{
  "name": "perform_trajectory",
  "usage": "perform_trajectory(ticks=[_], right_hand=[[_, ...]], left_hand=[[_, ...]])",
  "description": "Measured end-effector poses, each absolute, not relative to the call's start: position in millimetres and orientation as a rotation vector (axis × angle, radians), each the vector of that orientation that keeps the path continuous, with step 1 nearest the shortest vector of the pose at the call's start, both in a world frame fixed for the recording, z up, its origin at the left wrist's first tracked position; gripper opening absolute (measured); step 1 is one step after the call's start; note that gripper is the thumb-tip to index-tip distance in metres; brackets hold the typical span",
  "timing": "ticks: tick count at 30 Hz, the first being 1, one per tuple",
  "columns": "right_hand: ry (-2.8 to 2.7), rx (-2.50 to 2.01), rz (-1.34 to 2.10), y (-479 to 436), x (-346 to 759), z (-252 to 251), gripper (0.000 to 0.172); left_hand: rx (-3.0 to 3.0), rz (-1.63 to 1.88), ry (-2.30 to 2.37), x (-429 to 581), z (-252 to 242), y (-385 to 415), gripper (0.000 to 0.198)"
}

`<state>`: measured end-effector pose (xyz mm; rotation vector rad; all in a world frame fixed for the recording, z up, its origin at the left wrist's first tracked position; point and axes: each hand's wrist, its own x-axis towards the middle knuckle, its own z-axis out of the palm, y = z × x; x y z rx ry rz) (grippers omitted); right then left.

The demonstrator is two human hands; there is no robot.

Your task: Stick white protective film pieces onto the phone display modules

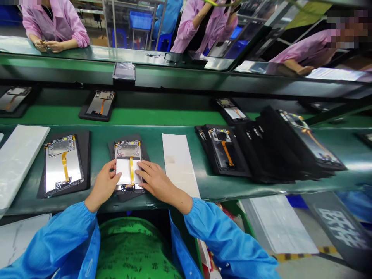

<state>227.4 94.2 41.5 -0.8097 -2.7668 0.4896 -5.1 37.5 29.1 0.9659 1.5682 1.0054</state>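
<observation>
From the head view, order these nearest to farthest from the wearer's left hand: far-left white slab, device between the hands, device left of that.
1. Middle device, touched by the left hand.
2. Left device, left of that hand.
3. White slab, farthest left.

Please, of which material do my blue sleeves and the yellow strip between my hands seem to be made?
Blue sleeves: cloth, perhaps synthetic, slightly shiny; soft folds and gathered cuffs show it. Yellow strip: probably thin plastic film, smooth; its flat, ribbon-like shape suggests this.
</observation>
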Motion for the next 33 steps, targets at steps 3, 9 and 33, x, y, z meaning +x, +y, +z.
perform_trajectory(ticks=[3,9,33], right_hand=[[-2.796,-0.771,0.38,94.4,225.7,39.0,0.042],[-2.845,-0.724,0.228,94.1,224.6,39.2,0.037],[-2.784,-0.766,0.106,87.2,225.3,30.5,0.032]], left_hand=[[1.256,0.913,1.684,-11.3,32.4,38.8,0.052],[1.534,0.758,1.814,-17.5,33.3,40.1,0.056],[1.808,0.624,1.785,-24.6,26.7,43.3,0.054]])
